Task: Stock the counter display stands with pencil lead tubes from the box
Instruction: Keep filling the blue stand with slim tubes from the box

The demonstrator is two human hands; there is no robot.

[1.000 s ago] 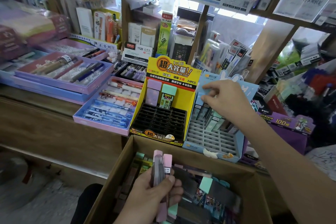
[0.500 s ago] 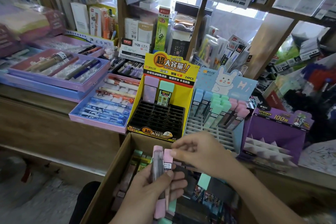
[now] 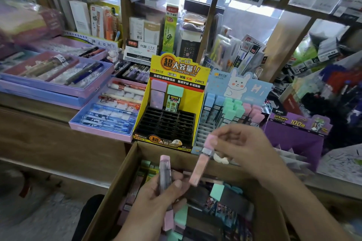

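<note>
**Desk:** What does the frame show?

**Photographer:** A stationery counter, seen from above a worker's hands. The right hand (image 3: 244, 152) pinches a slim pink pencil lead tube with a clear window (image 3: 201, 162) by its cap end. The tube hangs slanted over the open brown cardboard box (image 3: 121, 182). The left hand (image 3: 156, 199), lower and apart from the right, grips a second pink-ended clear tube (image 3: 165, 172) upright. Loose spare tubes (image 3: 216, 191) lie in the box beneath both.

**Desk:** Where is the pink one headed?

**Photographer:** Most likely the pale blue cardboard stand with the rabbit header (image 3: 204, 133), just behind the box. A row of pink-capped tubes (image 3: 254, 112) already stands there, and the grid cells in front of it are bare. The yellow stand with the black grid (image 3: 166, 125) beside it holds only a few wider lilac and mint tubes (image 3: 175, 96).

**Desk:** What would a clean placement take?

**Photographer:** Keep the pinch at the cap, so the body is free to enter a cell. Swing the tube upright, cap up, over the first free cell in front of the pink row. Then lower it straight down until it seats. Coming in at a slant risks catching a grid wall or tipping the neighbours. The tube's lower end sits just beside the left thumb; whether they touch, I cannot tell.
</note>
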